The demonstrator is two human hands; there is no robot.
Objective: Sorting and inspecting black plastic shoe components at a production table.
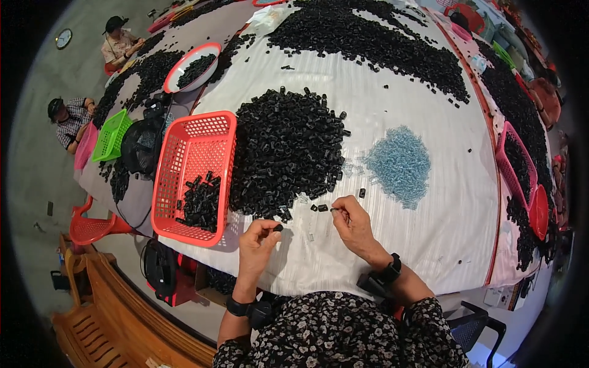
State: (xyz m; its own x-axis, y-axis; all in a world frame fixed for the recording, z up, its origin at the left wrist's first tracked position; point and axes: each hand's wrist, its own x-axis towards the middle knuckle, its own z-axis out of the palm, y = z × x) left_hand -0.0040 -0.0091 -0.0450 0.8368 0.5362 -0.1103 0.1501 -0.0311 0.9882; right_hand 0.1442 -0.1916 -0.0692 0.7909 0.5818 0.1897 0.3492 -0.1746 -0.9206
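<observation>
Low over the near edge of the white cloth, my left hand [257, 240] pinches a small black plastic part [278, 227] between thumb and fingertips. My right hand [354, 224] is closed too, thumb against index finger, on something tiny and dark that I cannot make out. Close to its fingertips lie a few loose black parts [323, 208]. Beyond both hands spreads a large heap of black plastic parts [288, 147]. Small clear bluish pieces [400, 165] form a pile to its right. At left stands a red plastic basket [230, 159], partly filled with black parts.
A white bowl with a red rim [219, 50] stands far left, near a green basket [113, 136] and a black fan-like object [140, 147]. More black parts [368, 46] cover the far table. A pink basket [515, 161] is at right. Several people sit around other tables.
</observation>
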